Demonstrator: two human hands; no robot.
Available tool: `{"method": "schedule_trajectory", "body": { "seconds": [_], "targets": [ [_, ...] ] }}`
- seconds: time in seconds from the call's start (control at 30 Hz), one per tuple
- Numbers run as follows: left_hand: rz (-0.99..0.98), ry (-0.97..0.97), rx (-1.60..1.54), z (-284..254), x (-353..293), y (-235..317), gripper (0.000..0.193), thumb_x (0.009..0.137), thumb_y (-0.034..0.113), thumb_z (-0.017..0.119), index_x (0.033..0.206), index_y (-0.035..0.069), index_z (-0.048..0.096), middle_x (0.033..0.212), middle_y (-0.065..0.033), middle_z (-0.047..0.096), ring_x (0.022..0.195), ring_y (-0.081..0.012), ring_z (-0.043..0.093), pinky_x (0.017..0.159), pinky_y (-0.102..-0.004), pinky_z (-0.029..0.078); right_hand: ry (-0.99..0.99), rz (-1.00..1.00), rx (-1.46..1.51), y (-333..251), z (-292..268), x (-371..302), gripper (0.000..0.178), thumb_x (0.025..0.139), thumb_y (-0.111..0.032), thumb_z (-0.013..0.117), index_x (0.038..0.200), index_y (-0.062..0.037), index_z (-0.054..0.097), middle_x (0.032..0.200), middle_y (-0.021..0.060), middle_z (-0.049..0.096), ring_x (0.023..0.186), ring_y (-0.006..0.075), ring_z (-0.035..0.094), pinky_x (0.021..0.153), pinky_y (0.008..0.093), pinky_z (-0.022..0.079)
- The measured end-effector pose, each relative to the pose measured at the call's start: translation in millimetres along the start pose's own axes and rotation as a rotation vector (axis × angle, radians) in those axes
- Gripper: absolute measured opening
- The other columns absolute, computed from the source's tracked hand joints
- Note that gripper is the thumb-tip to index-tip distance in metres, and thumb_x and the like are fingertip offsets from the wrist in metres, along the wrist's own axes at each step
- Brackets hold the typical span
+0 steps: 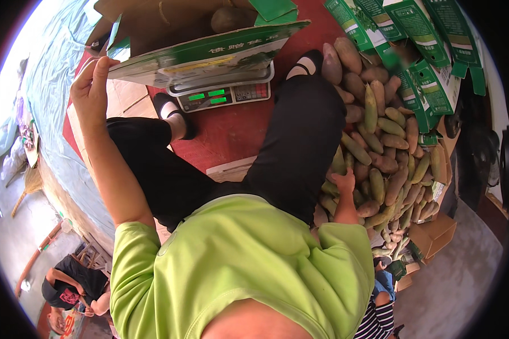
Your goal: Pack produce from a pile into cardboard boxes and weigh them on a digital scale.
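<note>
My left hand [90,85] pinches the left corner of the raised flap on an open green-printed cardboard box [209,56]. One brownish radish [228,20] shows inside; the flap hides the rest of the interior. Beneath the box is a digital scale [226,97] with lit green displays. On my right, a heap of long radishes [393,155], some green and some pinkish brown, covers the floor. My right hand [344,182] reaches to the heap's near left side, its fingers closed about the lower end of a green radish [338,162].
Green printed cartons [424,51] stand behind the heap at the far right. A brown carton [432,236] lies open near it. Clear plastic sheeting [51,113] spreads along the left. A broom [28,183] and a seated person in black [68,285] are farther left; another person [382,305] sits behind me.
</note>
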State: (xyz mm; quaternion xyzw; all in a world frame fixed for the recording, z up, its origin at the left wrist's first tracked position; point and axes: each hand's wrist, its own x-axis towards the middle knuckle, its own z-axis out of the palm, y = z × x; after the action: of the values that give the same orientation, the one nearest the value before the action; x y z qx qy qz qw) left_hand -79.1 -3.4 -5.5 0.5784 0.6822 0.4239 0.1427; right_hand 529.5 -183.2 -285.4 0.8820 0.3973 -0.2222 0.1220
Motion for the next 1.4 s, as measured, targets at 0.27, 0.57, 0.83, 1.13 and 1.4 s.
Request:
{"method": "schedule_trajectory", "body": {
  "seconds": [0.27,0.57,0.83,1.13,1.4],
  "targets": [
    [0.065,-0.033,0.000,2.0,0.5,2.6,0.023,0.087,0.016,0.061,0.078,-0.005,0.063,0.072,-0.0022,0.058,0.071,-0.0087,0.051,0.067,-0.0214,0.040,-0.432,0.428,1.097,-34.3,-27.8,-20.1,0.045,0.068,-0.029,0.075,0.102,-0.0035,0.060,0.089,0.0038,0.061,0.077,0.0172,0.058,0.065,0.0309,0.049],
    [0.094,-0.017,-0.056,-0.9,0.1,-8.1,0.023,0.085,0.017,0.065,0.079,-0.005,0.060,0.070,-0.0005,0.053,0.068,-0.0079,0.048,0.064,-0.0208,0.038,-0.285,-0.253,1.384,-129.4,-170.1,-61.0,0.033,0.078,-0.018,0.064,0.107,-0.0023,0.056,0.100,0.0049,0.060,0.090,0.0176,0.056,0.077,0.0326,0.045],
    [0.114,-0.023,-0.028,0.6,-0.1,1.6,0.023,0.084,0.017,0.065,0.079,-0.005,0.059,0.069,-0.0022,0.052,0.066,-0.0081,0.047,0.062,-0.0212,0.038,-0.195,-0.900,1.106,-255.7,-319.3,-95.6,0.047,0.076,-0.018,0.063,0.114,0.0069,0.054,0.104,0.0105,0.060,0.094,0.0151,0.055,0.085,0.0257,0.040],
    [0.032,0.002,0.030,-6.7,-2.5,-6.6,0.016,0.086,0.012,0.062,0.083,-0.004,0.064,0.076,-0.0008,0.060,0.074,-0.0056,0.051,0.068,-0.0198,0.040,-0.282,-1.222,0.582,-414.4,-325.5,-158.6,0.050,0.067,-0.037,0.070,0.089,0.0079,0.066,0.085,0.0181,0.066,0.081,0.0227,0.062,0.075,0.0331,0.047],
    [-0.018,-0.104,0.001,-10.5,4.3,-35.2,0.020,0.091,0.014,0.055,0.090,-0.004,0.065,0.080,-0.0019,0.062,0.079,-0.0083,0.053,0.073,-0.0219,0.041,0.083,-1.335,0.711,-418.8,-262.1,-149.1,0.030,0.074,-0.027,0.063,0.100,-0.0117,0.067,0.094,0.0074,0.067,0.091,0.0251,0.062,0.081,0.0362,0.049]
  ]
}}
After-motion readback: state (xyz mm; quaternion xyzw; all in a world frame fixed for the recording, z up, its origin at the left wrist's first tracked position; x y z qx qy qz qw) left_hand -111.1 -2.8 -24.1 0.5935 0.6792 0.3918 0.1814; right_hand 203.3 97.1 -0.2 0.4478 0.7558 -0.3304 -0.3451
